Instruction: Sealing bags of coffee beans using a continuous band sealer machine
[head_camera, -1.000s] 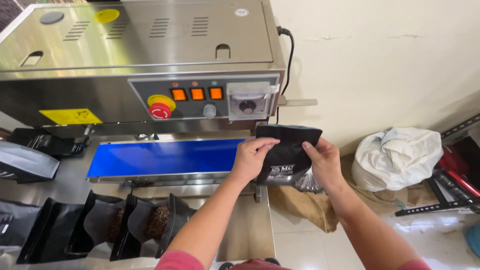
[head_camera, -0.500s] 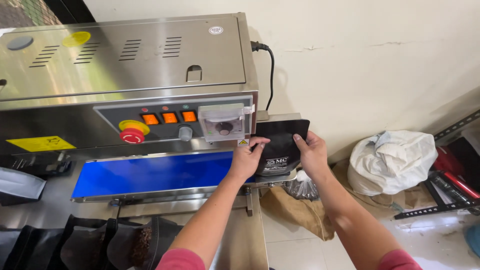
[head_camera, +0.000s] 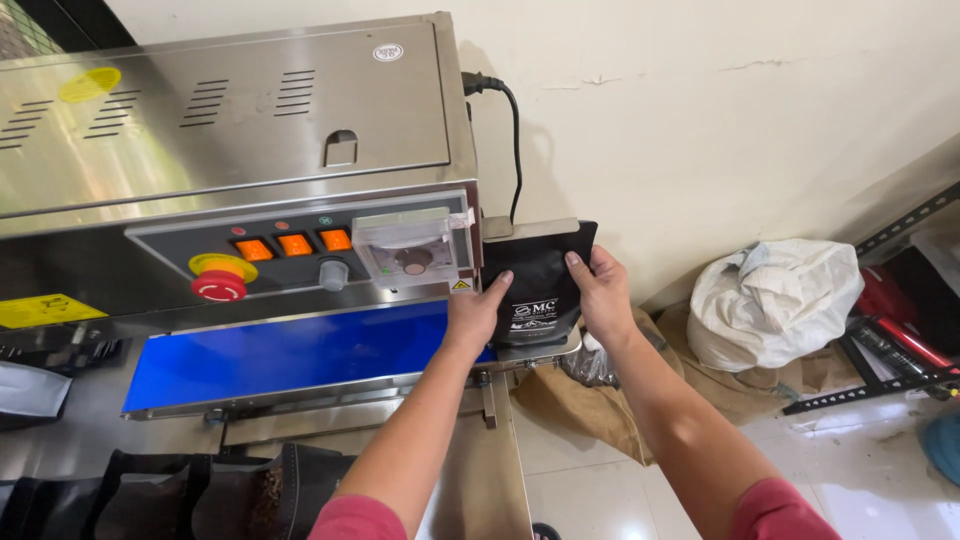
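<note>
A black stand-up pouch (head_camera: 536, 270) with a white logo stands upright at the right end of the blue conveyor belt (head_camera: 290, 355) of a stainless steel band sealer (head_camera: 230, 130). My left hand (head_camera: 478, 312) presses on the pouch's lower left side. My right hand (head_camera: 600, 292) grips its right edge, thumb near the top. The pouch's top edge sits level with the sealer's entry slot, beside the control panel (head_camera: 330, 250).
Several open black pouches (head_camera: 200, 495) stand in a row at the lower left. A white sack (head_camera: 775, 300) and brown paper bags (head_camera: 590, 400) lie on the tiled floor at the right. A black power cable (head_camera: 510, 130) runs down the wall behind the machine.
Both hands have carried the pouch left and up, from off the belt's end to the sealer's entry at the right end of the conveyor. My view has shifted right.
</note>
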